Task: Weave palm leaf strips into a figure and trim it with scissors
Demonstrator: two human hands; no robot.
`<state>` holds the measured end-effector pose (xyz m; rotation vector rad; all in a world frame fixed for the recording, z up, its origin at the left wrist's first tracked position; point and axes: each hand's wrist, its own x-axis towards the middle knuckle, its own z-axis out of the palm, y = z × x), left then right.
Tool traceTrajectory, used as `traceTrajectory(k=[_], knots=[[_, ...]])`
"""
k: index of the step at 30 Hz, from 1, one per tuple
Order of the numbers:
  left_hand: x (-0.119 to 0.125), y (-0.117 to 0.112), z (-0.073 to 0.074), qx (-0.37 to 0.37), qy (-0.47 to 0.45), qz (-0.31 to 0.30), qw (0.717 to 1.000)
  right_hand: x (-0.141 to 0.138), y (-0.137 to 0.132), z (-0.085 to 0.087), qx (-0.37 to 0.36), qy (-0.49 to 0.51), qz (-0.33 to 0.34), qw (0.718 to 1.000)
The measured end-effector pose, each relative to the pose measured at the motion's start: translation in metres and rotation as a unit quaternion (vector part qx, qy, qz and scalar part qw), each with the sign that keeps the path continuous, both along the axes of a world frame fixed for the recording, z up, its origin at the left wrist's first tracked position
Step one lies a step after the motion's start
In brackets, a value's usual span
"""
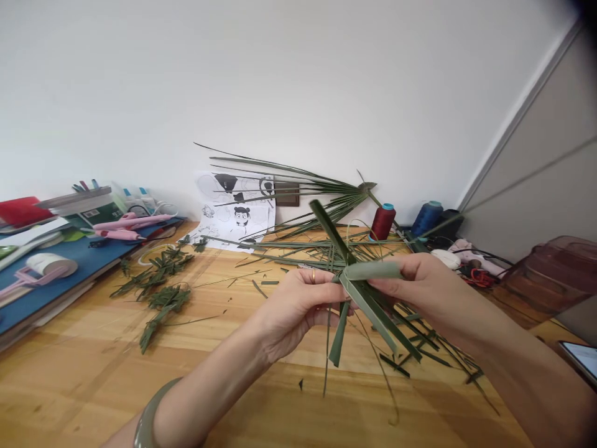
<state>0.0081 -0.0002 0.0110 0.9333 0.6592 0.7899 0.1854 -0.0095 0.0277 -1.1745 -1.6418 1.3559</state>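
Between left hand point(298, 305) and right hand point(420, 283): leaf strips point(368, 292).

One view only, worn on the head. It looks forward and down across the wooden table point(93, 373), close above the left hand point(298, 305) and right hand point(420, 289) at mid-frame, and beyond the hands it reaches the white wall point(298, 74).

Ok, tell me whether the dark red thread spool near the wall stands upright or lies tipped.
Upright: the dark red thread spool stands on end, its teal top facing up.
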Motion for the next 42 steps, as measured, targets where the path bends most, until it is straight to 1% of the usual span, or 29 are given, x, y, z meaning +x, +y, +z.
traceTrajectory(k=[2,7,12,15,19,21,26,31,34,37,39,42], knots=[[-0.001,0.001,0.000,0.007,0.006,-0.003,1.000,-0.002,-0.001,0.003,-0.010,0.006,0.002,1.000],[-0.003,0.002,-0.001,0.027,0.019,-0.026,0.999,0.001,0.000,0.004,-0.030,0.040,-0.031,0.998],[-0.002,0.000,0.000,0.025,0.021,-0.008,0.999,0.005,0.004,-0.002,-0.041,0.038,-0.033,0.998],[0.000,-0.002,0.001,0.018,0.013,-0.001,1.000,0.005,0.004,-0.001,-0.024,0.034,-0.037,0.998],[0.002,-0.006,0.002,0.015,-0.016,-0.024,0.999,0.003,0.002,0.000,-0.008,0.053,-0.018,0.998],[0.002,-0.006,0.001,0.010,-0.031,-0.030,0.999,0.003,0.001,0.000,-0.010,0.071,-0.022,0.997],[0.002,-0.004,-0.002,-0.010,-0.035,-0.015,0.999,0.003,0.004,-0.001,-0.007,0.056,-0.050,0.997],[0.004,-0.005,-0.002,-0.011,-0.055,-0.002,0.998,0.002,0.005,0.000,-0.006,0.081,-0.028,0.996],[0.006,-0.006,-0.001,-0.006,-0.052,0.001,0.999,0.002,0.003,-0.001,-0.015,0.085,-0.031,0.996],[0.007,-0.007,0.001,0.012,-0.023,0.030,0.999,0.001,0.001,0.000,-0.022,0.084,-0.047,0.995],[0.009,-0.008,0.003,0.022,-0.005,0.064,0.998,-0.001,0.000,0.003,-0.024,0.078,-0.068,0.994],[0.010,-0.009,0.003,0.023,-0.003,0.110,0.994,-0.008,-0.003,0.008,-0.026,0.069,-0.089,0.993]])
